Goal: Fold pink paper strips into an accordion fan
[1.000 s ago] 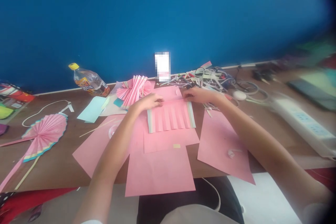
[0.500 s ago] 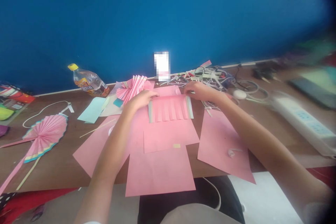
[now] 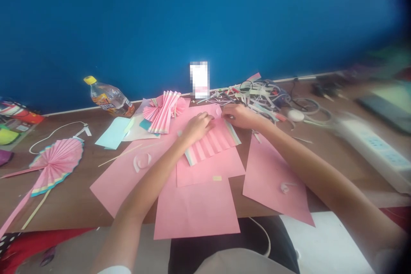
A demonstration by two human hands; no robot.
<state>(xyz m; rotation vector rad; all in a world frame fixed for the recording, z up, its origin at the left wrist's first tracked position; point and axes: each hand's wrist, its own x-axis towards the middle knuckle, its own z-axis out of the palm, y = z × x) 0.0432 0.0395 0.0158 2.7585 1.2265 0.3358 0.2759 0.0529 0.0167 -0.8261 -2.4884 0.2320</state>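
Note:
A pleated sheet of pink paper (image 3: 210, 143) with pale striped side edges lies at a slant over flat pink sheets. My left hand (image 3: 199, 127) rests over its far left part, fingers curled onto the folds and closed on the paper. Pinching at the sheet's far right corner is my right hand (image 3: 236, 115); its fingertips are partly hidden. Just left of my left hand lies a folded pink paper fan (image 3: 164, 113). Beneath the work are flat pink sheets (image 3: 197, 209), one bearing a small yellowish piece (image 3: 217, 178).
A finished pink fan (image 3: 56, 165) lies at the left, near light blue paper (image 3: 112, 132). A drink bottle (image 3: 109, 96) leans by the wall. Paper scraps and cables (image 3: 263, 94) pile up behind my right hand. A white power strip (image 3: 374, 150) sits at the right.
The pleated sheet has turned, its left end coming nearer to me. My left hand has moved right and onto the sheet; my right hand has shifted slightly, staying at its far right corner.

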